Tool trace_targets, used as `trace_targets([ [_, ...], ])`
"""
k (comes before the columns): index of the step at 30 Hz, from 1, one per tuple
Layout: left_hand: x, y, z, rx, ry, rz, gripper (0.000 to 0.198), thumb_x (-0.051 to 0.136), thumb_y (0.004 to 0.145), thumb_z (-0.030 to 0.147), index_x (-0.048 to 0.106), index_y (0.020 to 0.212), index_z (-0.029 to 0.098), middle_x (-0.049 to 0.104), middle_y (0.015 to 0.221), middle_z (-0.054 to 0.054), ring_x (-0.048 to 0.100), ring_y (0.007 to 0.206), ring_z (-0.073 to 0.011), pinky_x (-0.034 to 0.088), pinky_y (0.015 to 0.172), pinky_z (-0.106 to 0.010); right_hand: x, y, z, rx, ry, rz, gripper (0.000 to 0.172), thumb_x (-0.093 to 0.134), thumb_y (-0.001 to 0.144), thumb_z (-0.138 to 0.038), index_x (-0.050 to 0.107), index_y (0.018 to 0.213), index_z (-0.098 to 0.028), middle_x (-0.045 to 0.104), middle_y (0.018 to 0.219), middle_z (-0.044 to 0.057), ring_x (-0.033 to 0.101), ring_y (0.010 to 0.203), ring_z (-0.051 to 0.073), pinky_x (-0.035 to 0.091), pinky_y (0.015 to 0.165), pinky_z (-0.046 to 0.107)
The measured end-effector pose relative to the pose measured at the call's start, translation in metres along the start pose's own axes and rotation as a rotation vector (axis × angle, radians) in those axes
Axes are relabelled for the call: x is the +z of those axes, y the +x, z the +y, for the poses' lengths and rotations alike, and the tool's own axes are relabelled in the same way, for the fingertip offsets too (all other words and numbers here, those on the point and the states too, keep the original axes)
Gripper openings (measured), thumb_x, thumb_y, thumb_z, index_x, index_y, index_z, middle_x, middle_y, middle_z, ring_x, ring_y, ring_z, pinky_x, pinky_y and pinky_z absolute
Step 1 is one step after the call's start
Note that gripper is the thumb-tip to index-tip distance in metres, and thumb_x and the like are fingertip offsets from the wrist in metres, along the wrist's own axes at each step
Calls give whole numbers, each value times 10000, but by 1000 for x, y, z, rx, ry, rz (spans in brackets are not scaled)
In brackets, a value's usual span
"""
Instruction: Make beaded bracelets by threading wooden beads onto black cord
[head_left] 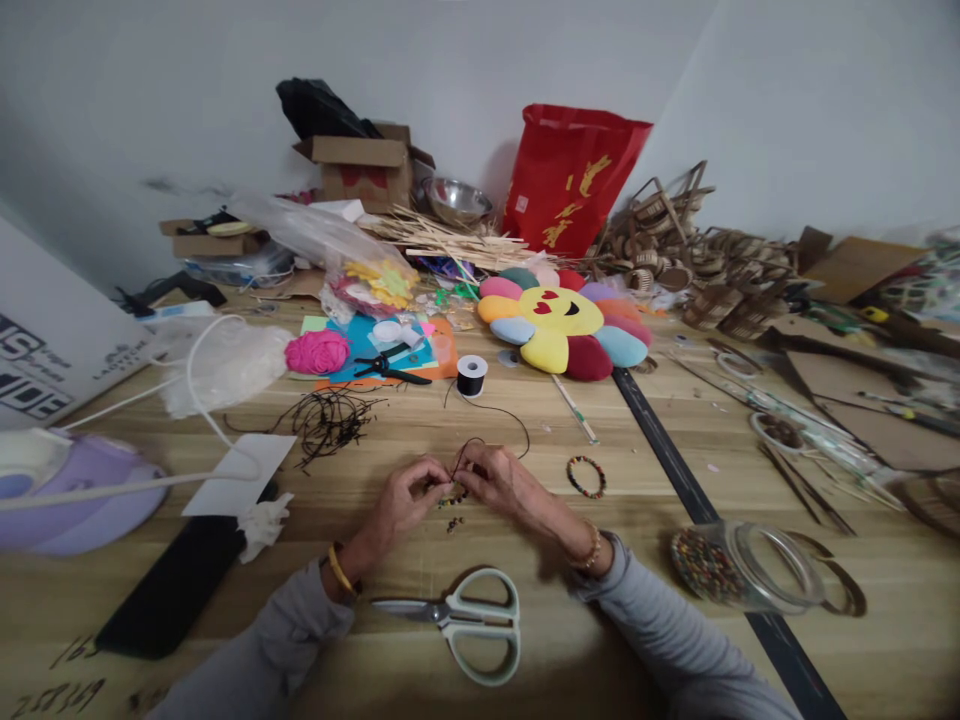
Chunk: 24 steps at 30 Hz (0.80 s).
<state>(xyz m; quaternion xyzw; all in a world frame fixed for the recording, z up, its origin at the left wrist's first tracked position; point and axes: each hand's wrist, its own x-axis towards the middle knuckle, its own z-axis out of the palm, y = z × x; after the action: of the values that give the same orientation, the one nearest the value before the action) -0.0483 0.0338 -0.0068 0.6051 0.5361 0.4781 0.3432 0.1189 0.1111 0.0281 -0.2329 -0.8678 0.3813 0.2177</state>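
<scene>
My left hand (409,498) and my right hand (499,480) meet near the middle of the table, each pinching the thin dark cord (466,446). Between and just below the fingertips hangs a short beaded strand (453,499), partly hidden by the fingers. A few loose beads (454,524) lie under it. The cord curves toward a white spool of black cord (472,377) behind my hands. To the right rests a finished-looking beaded bracelet (586,477). Scissors with pale handles (480,625) lie nearer to me, blades pointing left.
An open jar of beads (739,567) lies on its side at right. Behind are a flower cushion (562,322), black pliers (390,368) and pink yarn (317,352). Tangled black cord (334,422), a black phone-like slab (176,585) and a purple appliance (97,495) are at left.
</scene>
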Motion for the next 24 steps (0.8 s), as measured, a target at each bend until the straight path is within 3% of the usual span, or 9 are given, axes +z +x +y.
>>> trace_targets([
  [5, 1, -1, 2, 40, 31, 6, 116, 618, 764, 212, 613, 661, 158, 637, 696, -40, 594, 713, -170, 469, 675, -265, 8, -3, -1, 63, 0, 11, 99, 475, 874, -135, 542, 809, -168, 563, 672, -13, 488, 573, 96, 364, 569, 197],
  [12, 0, -1, 0, 22, 13, 34, 136, 623, 757, 248, 609, 653, 162, 633, 695, -36, 587, 704, -168, 465, 683, -271, 24, -3, 5, 23, 77, 86, 114, 411, 897, -174, 472, 802, -187, 502, 683, -24, 452, 599, 111, 350, 590, 217],
  [24, -5, 1, 0, -209, -289, 25, 167, 621, 756, 295, 577, 674, 157, 581, 671, -4, 528, 667, -146, 442, 665, -258, 29, -4, 6, 37, 146, 148, 135, 416, 925, -249, 489, 830, -186, 525, 664, -15, 475, 588, 115, 379, 594, 225],
])
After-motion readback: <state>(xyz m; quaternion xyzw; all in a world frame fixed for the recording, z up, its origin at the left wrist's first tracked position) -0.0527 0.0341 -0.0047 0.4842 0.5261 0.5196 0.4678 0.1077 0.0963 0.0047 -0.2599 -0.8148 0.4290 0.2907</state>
